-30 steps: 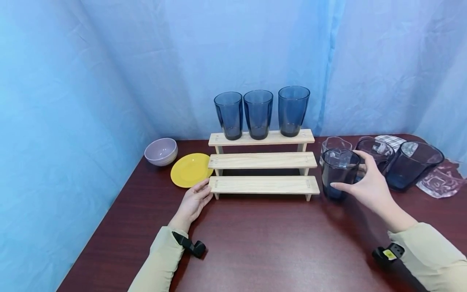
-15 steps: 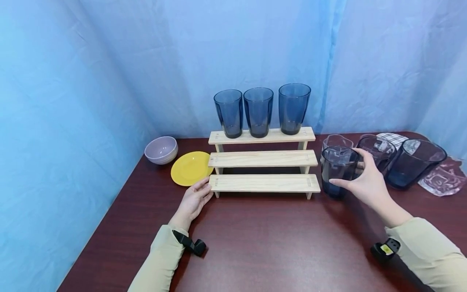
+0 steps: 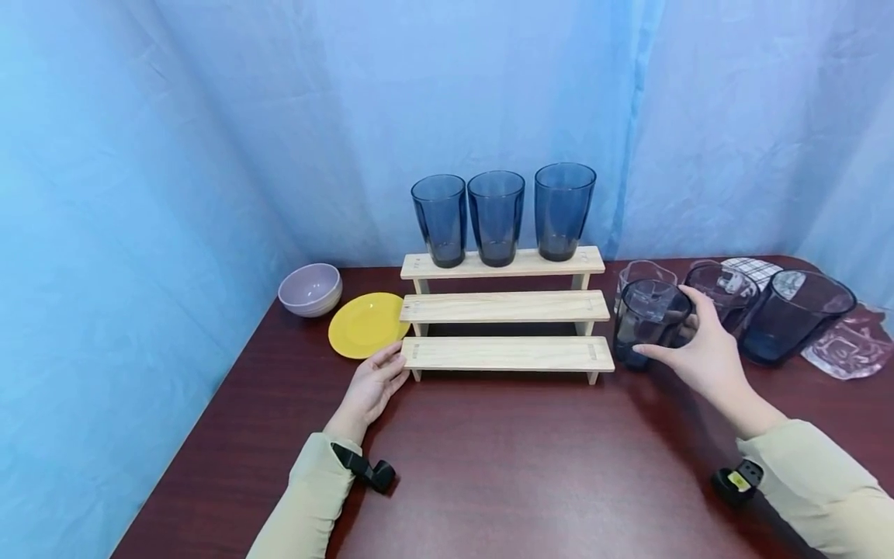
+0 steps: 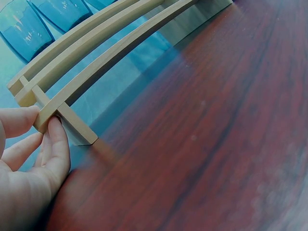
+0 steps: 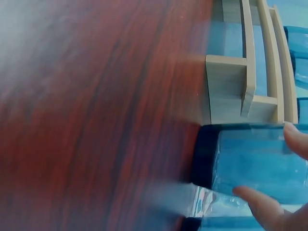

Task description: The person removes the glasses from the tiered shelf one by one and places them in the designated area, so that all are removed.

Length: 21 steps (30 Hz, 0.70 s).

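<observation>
A three-step wooden rack (image 3: 506, 354) stands mid-table, with three blue glass tumblers (image 3: 496, 221) upright along its top step. My left hand (image 3: 370, 388) pinches the left end of the lowest step; in the left wrist view the thumb (image 4: 19, 121) lies on one side of the plank and a finger on the other. Just right of the rack, my right hand (image 3: 708, 361) grips another blue tumbler (image 3: 646, 326) by its sides, thumb toward me. In the right wrist view this tumbler (image 5: 255, 161) is beside the rack's end, its dark base close to the tabletop.
Behind the gripped tumbler stands a clear glass (image 3: 646, 272). Further right are more dark tumblers (image 3: 789, 318), a clear glass dish (image 3: 848, 349) and a checked round item (image 3: 753, 270). A yellow plate (image 3: 366, 326) and a lilac bowl (image 3: 310, 291) sit left of the rack.
The gripped tumbler has shifted slightly away from me, its base now a little further back. My left hand stays at the rack's end.
</observation>
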Motion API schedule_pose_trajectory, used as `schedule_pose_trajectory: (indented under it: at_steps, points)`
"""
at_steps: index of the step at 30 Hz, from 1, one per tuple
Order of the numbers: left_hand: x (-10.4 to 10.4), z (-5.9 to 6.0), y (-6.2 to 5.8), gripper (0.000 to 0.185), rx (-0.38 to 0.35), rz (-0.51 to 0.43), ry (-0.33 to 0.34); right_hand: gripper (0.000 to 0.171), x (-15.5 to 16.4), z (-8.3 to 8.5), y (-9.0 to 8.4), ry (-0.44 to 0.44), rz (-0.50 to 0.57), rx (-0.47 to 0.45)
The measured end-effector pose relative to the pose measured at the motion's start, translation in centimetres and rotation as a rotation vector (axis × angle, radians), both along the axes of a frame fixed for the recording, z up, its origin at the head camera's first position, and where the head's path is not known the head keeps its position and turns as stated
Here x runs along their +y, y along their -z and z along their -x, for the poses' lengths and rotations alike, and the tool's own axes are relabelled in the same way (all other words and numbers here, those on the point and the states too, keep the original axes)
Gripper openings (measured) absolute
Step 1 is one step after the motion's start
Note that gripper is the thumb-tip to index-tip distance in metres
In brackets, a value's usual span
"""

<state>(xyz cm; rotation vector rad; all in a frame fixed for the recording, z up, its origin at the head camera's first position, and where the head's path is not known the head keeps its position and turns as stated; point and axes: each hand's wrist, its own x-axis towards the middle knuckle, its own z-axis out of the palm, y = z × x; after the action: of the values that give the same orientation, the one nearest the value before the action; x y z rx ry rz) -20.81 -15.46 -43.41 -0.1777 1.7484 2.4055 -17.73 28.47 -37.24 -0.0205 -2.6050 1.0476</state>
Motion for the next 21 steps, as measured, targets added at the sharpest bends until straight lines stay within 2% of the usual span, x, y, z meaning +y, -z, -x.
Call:
schedule_pose_trajectory:
  at_steps: [6,14,21]
  points:
    - [0.05,0.0,-0.29,0.049,-0.001,0.0,-0.01,0.098,1.04,-0.46,-0.02,-0.049,0.026,-0.033]
    - [0.03,0.08,-0.23,0.05,-0.005,0.013,0.006,0.092,0.6,-0.53,-0.06,0.016,-0.011,-0.016]
    - [0.14,0.03,-0.02,0.049,-0.01,0.016,0.005,0.087,0.14,-0.1,0.09,0.021,-0.029,0.018]
